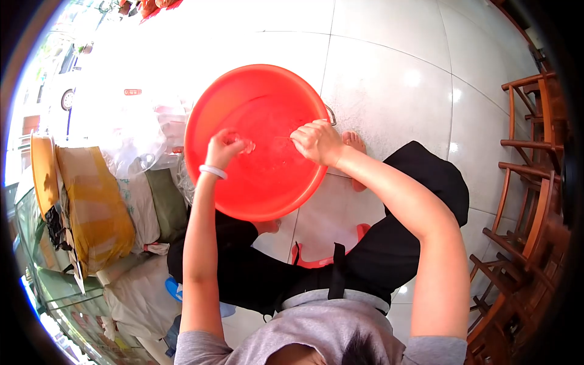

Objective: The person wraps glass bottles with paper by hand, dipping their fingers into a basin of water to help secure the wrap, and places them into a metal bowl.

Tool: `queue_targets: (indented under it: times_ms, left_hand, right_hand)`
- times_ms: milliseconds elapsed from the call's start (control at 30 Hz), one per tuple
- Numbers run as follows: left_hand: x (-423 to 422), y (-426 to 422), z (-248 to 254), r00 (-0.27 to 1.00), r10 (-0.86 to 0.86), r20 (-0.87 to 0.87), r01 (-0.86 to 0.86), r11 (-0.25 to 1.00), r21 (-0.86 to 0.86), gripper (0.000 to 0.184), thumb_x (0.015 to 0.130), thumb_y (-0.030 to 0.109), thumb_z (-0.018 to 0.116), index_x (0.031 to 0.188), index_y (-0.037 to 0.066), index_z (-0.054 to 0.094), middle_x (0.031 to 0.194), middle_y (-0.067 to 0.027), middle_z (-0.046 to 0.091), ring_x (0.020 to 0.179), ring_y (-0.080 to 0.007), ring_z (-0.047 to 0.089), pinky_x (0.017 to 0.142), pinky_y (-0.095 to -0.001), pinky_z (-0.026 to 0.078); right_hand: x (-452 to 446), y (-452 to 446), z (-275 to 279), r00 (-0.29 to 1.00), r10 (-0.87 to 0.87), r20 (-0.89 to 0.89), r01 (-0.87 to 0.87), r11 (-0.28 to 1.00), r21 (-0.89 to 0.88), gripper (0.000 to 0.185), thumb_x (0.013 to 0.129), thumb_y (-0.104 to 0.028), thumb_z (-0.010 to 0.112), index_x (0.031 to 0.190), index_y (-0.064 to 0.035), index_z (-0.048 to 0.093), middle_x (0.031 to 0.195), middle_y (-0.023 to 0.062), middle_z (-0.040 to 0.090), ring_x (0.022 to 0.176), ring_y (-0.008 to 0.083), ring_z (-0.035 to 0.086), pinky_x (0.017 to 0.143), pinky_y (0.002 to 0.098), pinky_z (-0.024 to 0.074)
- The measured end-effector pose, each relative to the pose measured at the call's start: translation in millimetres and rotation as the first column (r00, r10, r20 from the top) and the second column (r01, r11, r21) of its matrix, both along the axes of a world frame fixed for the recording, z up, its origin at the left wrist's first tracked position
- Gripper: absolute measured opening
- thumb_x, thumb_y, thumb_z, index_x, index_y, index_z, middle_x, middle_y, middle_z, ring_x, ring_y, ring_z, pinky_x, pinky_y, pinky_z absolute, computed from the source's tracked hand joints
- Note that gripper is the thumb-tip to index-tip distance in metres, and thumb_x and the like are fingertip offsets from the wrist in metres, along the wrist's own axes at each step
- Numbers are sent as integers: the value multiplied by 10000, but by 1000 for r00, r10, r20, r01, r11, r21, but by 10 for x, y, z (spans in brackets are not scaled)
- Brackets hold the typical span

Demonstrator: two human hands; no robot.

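Note:
A large red plastic basin (258, 210) stands on the floor between my legs, its inside shiny and wet-looking. Over its left part is my left hand (224, 149), with a white band on the wrist. The thumb and fingers are pinched together at a small, shiny, pinkish thing (248, 146) whose kind I cannot make out. My right hand (317, 142) is closed in a fist over the basin's right side. A very thin pale line (283, 137) seems to reach from its fingers toward the left; what the fist holds is hidden.
Wooden chairs (529, 164) line the right side of the tiled floor (389, 79). On the left are a yellow taped package (97, 207), a green bag (165, 198) and clear plastic bags (143, 152). Part of a red stool (316, 263) shows beneath me.

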State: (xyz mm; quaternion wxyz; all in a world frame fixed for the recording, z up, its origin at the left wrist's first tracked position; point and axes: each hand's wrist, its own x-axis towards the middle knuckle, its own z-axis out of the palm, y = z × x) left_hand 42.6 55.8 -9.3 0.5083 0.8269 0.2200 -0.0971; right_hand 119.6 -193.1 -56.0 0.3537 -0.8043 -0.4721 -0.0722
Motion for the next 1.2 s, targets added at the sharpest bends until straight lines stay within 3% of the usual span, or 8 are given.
queue_targets:
  times_ms: [100, 167, 367, 600, 633, 967, 1100, 1200]
  left_hand:
    - [79, -41, 382, 996, 89, 7, -80, 929, -362, 342, 763, 139, 668, 1020, -56, 557, 774, -74, 617, 656, -145, 594, 657, -280, 502]
    - [58, -39, 318, 989, 133, 71, 18, 359, -933, 346, 762, 149, 665, 1025, -46, 556, 809, -88, 618, 654, -132, 591, 696, -281, 504]
    - [-325, 1, -764, 955, -230, -185, 264, 946, 187, 278, 822, 225, 599, 1009, 19, 583, 703, -75, 584, 622, -152, 577, 583, -299, 507]
    - [-36, -114, -148, 932, 266, -246, -361, 619, -698, 393, 859, 374, 546, 945, -8, 520, 626, -109, 577, 488, -180, 542, 448, -280, 418]
    - [11, -149, -123, 925, 253, -284, -379, 658, -651, 478, 875, 509, 432, 943, 45, 528, 605, -89, 540, 438, -186, 460, 671, -350, 483]
    - [-78, -216, -62, 930, 60, -362, -366, 188, -911, 507, 856, 572, 405, 935, 79, 491, 582, -91, 510, 390, -174, 358, 726, -349, 439]
    - [-46, -249, 64, 937, 47, -346, -348, 178, -920, 470, 863, 547, 419, 916, 85, 485, 587, -88, 519, 416, -171, 412, 694, -337, 451]
    - [32, -212, 313, 935, 225, -275, -352, 487, -799, 403, 870, 498, 451, 923, 99, 480, 656, -74, 556, 533, -160, 521, 654, -333, 473]
  right_hand:
    - [-5, 6, 14, 1000, -5, -3, 5, 1000, -9, 135, 721, -111, 560, 603, -88, 499, 601, 71, 577, 597, 243, 593, 568, 372, 457]
    - [-3, 6, 11, 1000, -11, -11, 11, 1000, -6, 135, 720, -110, 559, 602, -89, 499, 600, 69, 577, 596, 241, 593, 566, 371, 456]
    - [1, 3, 12, 1000, -3, 27, 3, 1000, 5, 131, 714, -114, 561, 602, -89, 499, 599, 66, 579, 590, 237, 593, 559, 361, 454]
    - [4, 8, 16, 1000, 4, 13, -4, 1000, -31, 124, 718, -110, 556, 611, -87, 499, 606, 69, 580, 598, 241, 595, 565, 368, 455]
    - [0, 10, 14, 1000, 2, 2, -1, 1000, -20, 122, 722, -110, 555, 614, -87, 501, 610, 69, 582, 602, 241, 596, 565, 371, 455]
    - [1, -2, 30, 1000, 0, -3, 0, 1000, -22, 110, 741, -119, 547, 638, -88, 523, 626, 66, 589, 617, 237, 602, 576, 370, 463]
    - [-3, 0, 43, 1000, 0, 0, 0, 999, -34, 108, 740, -119, 548, 638, -90, 524, 630, 63, 591, 620, 235, 603, 580, 369, 465]
    - [4, -9, 53, 1000, -1, 9, 1, 999, -32, 106, 736, -117, 548, 637, -89, 522, 635, 61, 594, 619, 235, 601, 580, 368, 464]
